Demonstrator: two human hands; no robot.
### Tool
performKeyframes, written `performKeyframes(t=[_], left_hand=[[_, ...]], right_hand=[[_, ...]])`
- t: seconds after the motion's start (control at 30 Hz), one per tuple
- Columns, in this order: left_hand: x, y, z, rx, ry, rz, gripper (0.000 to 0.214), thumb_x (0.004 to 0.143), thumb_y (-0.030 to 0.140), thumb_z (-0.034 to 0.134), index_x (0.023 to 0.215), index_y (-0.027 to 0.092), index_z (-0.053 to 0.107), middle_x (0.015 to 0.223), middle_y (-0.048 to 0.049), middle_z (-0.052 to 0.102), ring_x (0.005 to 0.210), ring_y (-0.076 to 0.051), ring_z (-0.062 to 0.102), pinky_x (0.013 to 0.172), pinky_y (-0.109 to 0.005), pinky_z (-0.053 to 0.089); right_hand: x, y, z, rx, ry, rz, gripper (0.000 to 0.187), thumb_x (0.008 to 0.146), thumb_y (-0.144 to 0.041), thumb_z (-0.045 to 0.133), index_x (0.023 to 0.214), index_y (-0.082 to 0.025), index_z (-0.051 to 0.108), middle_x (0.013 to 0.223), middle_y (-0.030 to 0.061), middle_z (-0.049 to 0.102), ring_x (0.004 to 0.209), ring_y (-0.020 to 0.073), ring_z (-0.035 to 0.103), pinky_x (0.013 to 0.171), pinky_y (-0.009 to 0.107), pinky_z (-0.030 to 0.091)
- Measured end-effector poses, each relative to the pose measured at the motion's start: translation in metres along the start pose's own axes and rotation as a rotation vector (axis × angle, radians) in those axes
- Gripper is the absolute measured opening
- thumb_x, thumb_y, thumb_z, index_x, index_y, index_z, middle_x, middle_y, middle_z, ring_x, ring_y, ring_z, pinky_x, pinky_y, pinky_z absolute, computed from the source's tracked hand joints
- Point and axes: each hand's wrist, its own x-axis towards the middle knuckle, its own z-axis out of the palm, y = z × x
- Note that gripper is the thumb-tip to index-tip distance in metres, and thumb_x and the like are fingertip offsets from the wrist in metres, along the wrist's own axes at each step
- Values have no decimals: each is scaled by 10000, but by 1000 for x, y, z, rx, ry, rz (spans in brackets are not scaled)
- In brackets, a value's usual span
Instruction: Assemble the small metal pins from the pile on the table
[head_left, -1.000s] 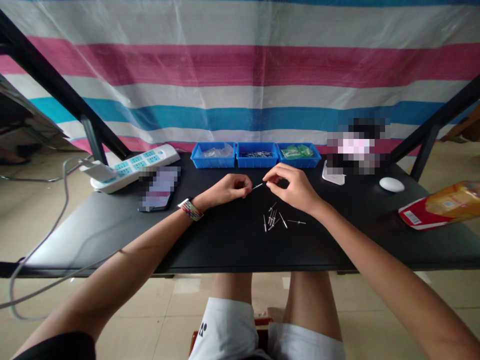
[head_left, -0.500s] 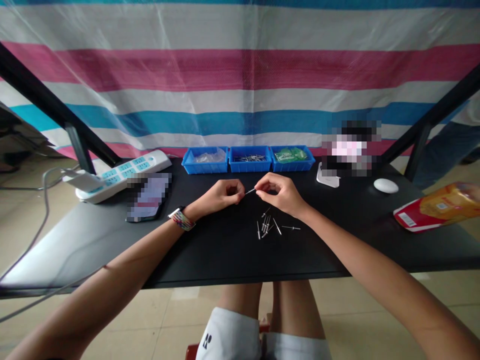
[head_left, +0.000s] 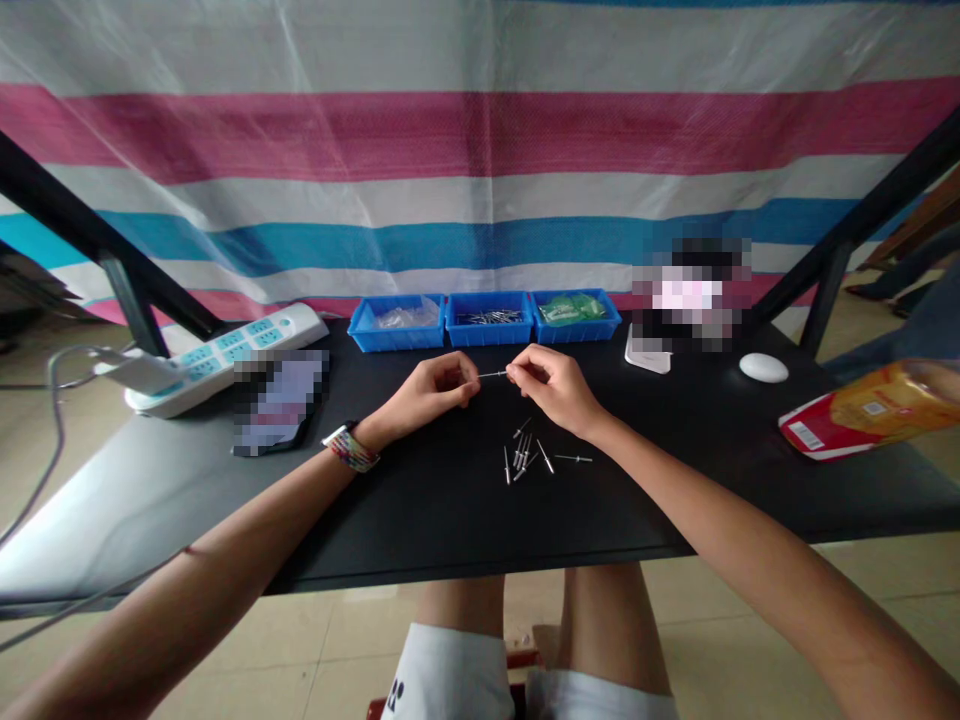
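A thin silver blind rivet (head_left: 493,374) spans the gap between my hands, lying nearly level above the black table. The fingertips of my left hand (head_left: 439,388) are pinched at its left end. At its other end, my right hand (head_left: 556,388) has thumb and fingers closed on it. Several more blind rivets (head_left: 524,452) lie loose on the table just below my right hand, pointing different ways. Behind the hands, a middle blue bin (head_left: 489,334) contains many similar metal pieces.
A left blue bin (head_left: 397,340) contains clear plastic, and a right blue bin (head_left: 576,333) a green bag. Leftward are a power strip (head_left: 225,360) with cables and a phone (head_left: 279,405). A white mouse (head_left: 763,368) and a red-and-gold packet (head_left: 870,410) sit right.
The rivet between my hands has turned from slanted to nearly level, and more of it shows. The whole view has shifted slightly. The loose rivets keep their arrangement.
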Motion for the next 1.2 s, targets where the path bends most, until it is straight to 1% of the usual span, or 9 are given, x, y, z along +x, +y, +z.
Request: performKeyframes(t=[0.13,0.3,0.47,0.6,0.77,0.87,0.97,1.07,1.2], left_hand=[[0,0,0,-1,32,12,366,926,484,771,902,156,611,757,8,618,646,-112,593,628,-227,488],[0,-2,-1,61,23,41,398,971,533,709,877,160,606,721,6,614,633,-120,590,621,-232,482],[0,-5,-3,152,64,54,462,1019,571,624,815,156,605,673,-3,626,614,-115,565,626,-226,451],[1,-4,-3,137,68,50,472,1002,589,637,816,156,619,690,-7,633,615,-121,584,622,-231,474],[2,-6,-1,113,49,39,469,995,588,644,813,156,624,697,-4,625,607,-118,585,602,-226,475],[1,-5,-1,109,47,30,468,998,586,636,816,155,629,708,-6,627,617,-119,590,614,-229,483],[0,-3,-1,100,52,7,461,1012,575,611,810,161,617,710,-9,630,619,-123,592,623,-237,497],[0,-2,-1,55,58,-6,454,1019,566,585,799,169,591,709,-12,630,618,-127,594,617,-242,504],[1,-4,-1,21,50,-20,427,1009,552,590,816,172,588,723,-14,632,621,-130,600,611,-244,505]], right_hand=[[-1,-2,2,-12,-14,-3,297,1010,-421,650,820,-194,664,814,28,636,677,153,579,626,296,469],[-3,-5,5,-30,-31,20,276,1005,-386,648,805,-198,665,792,26,638,675,156,588,618,290,482],[-4,-4,7,36,-1,32,85,917,-279,729,930,-199,703,861,30,715,742,168,673,684,298,537],[-4,-5,8,33,-12,-5,59,874,-226,742,884,-204,688,858,25,721,738,167,684,712,310,563],[-3,-5,9,-14,16,-36,38,898,-227,702,870,-204,690,870,31,708,731,165,671,698,311,560],[-4,-3,9,-41,12,-30,71,919,-264,694,877,-207,688,869,34,716,743,171,671,705,314,556],[-3,-1,7,-45,13,-10,132,943,-327,691,886,-208,684,836,32,716,717,170,668,672,305,547],[6,3,2,-17,79,34,199,949,-397,702,890,-209,680,752,13,694,651,160,665,622,287,539],[37,12,-2,36,317,78,231,897,-423,740,846,-208,673,641,-16,649,550,147,650,562,269,535]])
